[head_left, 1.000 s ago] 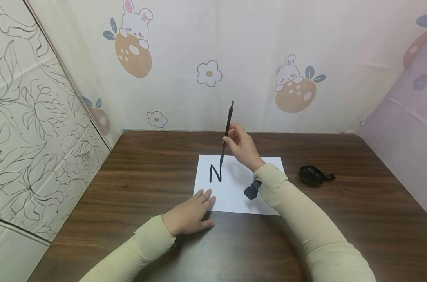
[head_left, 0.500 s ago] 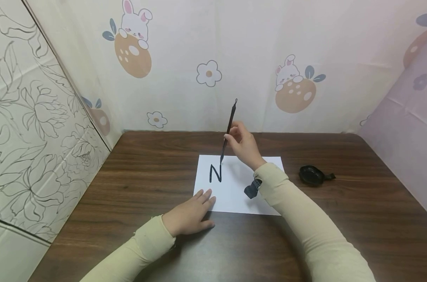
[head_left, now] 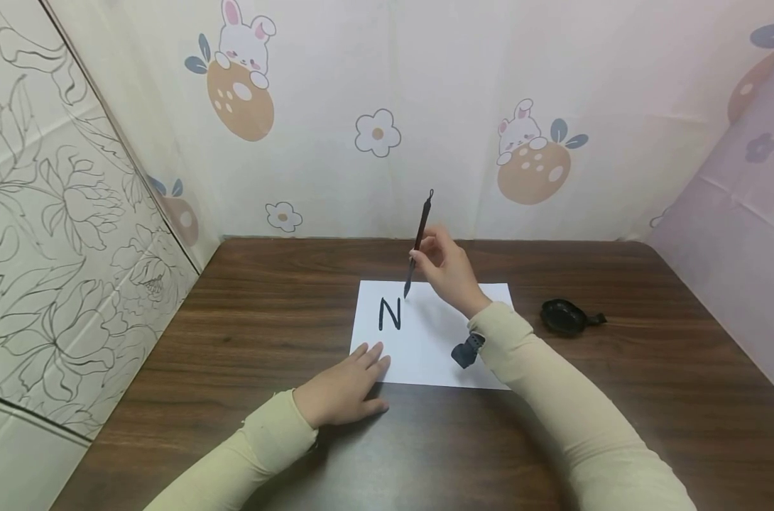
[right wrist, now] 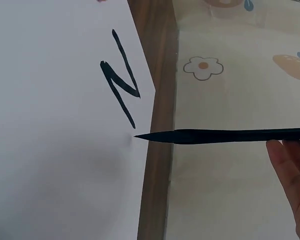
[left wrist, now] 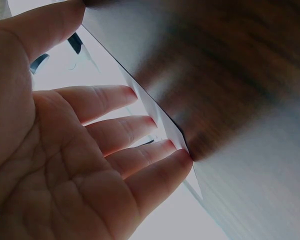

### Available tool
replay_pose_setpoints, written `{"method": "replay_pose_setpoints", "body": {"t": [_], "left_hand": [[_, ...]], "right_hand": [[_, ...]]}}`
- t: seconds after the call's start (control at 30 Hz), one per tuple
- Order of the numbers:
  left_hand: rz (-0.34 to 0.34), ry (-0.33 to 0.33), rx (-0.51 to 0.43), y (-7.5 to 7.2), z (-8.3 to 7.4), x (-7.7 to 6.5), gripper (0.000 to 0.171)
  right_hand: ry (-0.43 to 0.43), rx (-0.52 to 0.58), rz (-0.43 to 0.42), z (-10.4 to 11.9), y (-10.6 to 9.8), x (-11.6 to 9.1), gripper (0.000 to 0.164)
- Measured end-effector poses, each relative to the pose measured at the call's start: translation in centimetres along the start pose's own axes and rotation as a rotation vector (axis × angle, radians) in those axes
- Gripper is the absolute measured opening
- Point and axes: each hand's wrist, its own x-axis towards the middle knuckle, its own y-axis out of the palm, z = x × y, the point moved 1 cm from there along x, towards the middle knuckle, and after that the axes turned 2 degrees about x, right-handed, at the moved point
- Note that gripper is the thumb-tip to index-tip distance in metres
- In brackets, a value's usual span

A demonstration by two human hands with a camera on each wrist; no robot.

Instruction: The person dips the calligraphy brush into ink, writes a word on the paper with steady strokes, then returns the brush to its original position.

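My right hand [head_left: 449,270] pinches a dark writing brush [head_left: 421,234] by its handle, the loop end up and leaning a little right. In the right wrist view the pointed black brush tip [right wrist: 152,136] shows close over the white paper [right wrist: 55,110], beside a black painted letter N [right wrist: 121,80]. That letter N [head_left: 390,314] stands on the left part of the sheet in the head view. My left hand [head_left: 345,387] lies with straight, spread fingers on the paper's lower left edge. In the left wrist view its fingertips [left wrist: 150,121] touch the sheet near the edge.
A small black dish with a handle [head_left: 564,317] stands on the brown wooden table [head_left: 265,305], right of the paper. Behind the table hangs a curtain [head_left: 451,64] with rabbit and flower prints. A flower-patterned panel [head_left: 55,199] stands at the left.
The brush tip has come away from the top of the N's right stroke and moved slightly right with my right hand. The left hand has stayed in place.
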Motion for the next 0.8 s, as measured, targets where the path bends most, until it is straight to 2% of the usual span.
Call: {"method": "replay_pose_setpoints", "body": {"t": [0.4, 0.8], "left_hand": [[-0.004, 0.004, 0.006, -0.02, 0.08, 0.14, 0.070], [-0.001, 0.002, 0.003, -0.27, 0.00, 0.14, 0.070]], "right_hand": [[-0.030, 0.005, 0.016, 0.09, 0.19, -0.51, 0.031], [0.013, -0.017, 0.058, 0.44, -0.11, -0.92, 0.036]]}}
